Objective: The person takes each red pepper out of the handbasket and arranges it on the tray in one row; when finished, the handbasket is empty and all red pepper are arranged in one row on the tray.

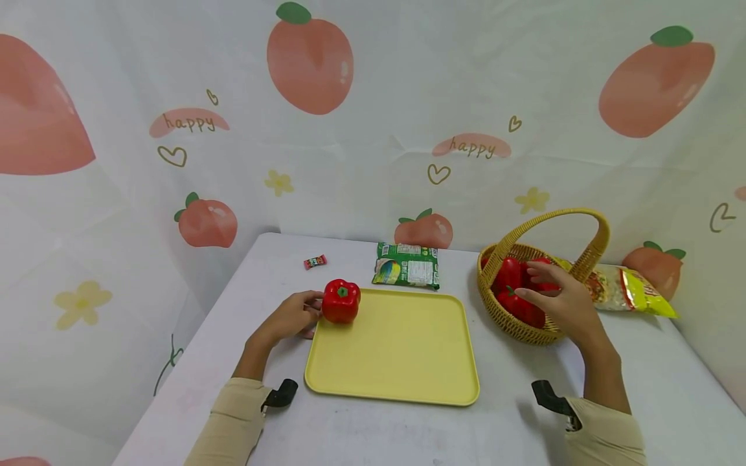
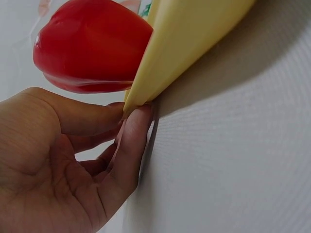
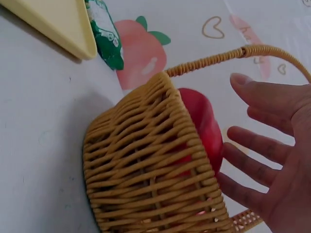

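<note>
A red bell pepper [image 1: 341,301] sits upright on the far left corner of the yellow tray [image 1: 396,349]. Beside it, my left hand [image 1: 291,317] pinches the tray's rim between thumb and fingers, as the left wrist view shows. My right hand [image 1: 562,304] hovers over the wicker basket [image 1: 495,310] with fingers spread and holds nothing. Inside the basket lie several red peppers [image 1: 521,307]; in the right wrist view one red pepper [image 3: 204,124] shows above the rim, close to my fingertips [image 3: 227,150].
Behind the tray lies a green snack packet [image 1: 406,265], with a small red wrapped candy [image 1: 315,261] to its left. A yellow and clear food bag [image 1: 626,291] lies behind and right of the basket. The basket's tall handle [image 1: 559,213] arches up. A printed cloth hangs behind the table.
</note>
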The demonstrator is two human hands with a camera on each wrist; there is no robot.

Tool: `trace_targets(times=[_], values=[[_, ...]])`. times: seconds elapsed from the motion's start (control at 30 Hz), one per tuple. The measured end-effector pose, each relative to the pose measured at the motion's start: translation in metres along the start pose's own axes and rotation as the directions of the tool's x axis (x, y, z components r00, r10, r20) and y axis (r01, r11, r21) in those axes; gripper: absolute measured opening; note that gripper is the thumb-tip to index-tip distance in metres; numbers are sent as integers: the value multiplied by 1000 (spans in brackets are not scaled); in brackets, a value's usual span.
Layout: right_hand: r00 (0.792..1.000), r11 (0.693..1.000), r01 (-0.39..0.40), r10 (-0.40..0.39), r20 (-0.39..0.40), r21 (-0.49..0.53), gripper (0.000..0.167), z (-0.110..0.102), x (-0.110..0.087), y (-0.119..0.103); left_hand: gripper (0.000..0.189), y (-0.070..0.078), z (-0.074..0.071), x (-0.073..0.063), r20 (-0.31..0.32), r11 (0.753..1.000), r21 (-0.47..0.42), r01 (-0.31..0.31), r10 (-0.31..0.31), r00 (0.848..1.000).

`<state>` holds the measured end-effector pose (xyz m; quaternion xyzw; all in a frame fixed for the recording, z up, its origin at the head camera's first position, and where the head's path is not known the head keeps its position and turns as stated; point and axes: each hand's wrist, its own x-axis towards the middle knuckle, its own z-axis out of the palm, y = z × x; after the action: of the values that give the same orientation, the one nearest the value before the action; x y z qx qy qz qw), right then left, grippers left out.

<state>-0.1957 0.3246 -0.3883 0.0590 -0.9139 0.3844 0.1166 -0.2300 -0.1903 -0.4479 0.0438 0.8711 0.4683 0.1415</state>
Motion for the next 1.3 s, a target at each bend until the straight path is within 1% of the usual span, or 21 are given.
trace_targets(times=[0.1, 0.2, 0.3, 0.5, 0.8, 1.07, 1.3], values=[[997, 998, -60, 60, 52, -2, 71, -1, 0, 3, 54, 0, 0, 0, 1, 1000, -5, 0, 0, 1000], [990, 995, -103, 102, 102, 0, 77, 0, 1, 6, 55, 0, -1, -1, 2, 1000, -6, -5, 5, 1000], [983, 992, -124, 124, 133, -7, 80, 1, 1, 9, 55, 0, -1, -1, 0, 1000, -8, -5, 5, 1000], [973, 987, -158, 159, 168, -19, 85, 2, 2, 12, 55, 1, -1, -2, -1, 1000, -2, 2, -2, 1000], [960, 983, -175, 183, 211, -54, 89, 4, 4, 13, 54, 0, -1, 0, -8, 1000, 22, -17, 17, 1000], [950, 977, -187, 206, 236, -100, 95, 6, 5, 12, 54, -1, -2, 0, -8, 1000, 15, -22, 22, 1000], [944, 976, -189, 211, 253, -110, 91, 5, 5, 13, 54, 0, -1, -1, -8, 1000, 5, -17, 17, 1000]])
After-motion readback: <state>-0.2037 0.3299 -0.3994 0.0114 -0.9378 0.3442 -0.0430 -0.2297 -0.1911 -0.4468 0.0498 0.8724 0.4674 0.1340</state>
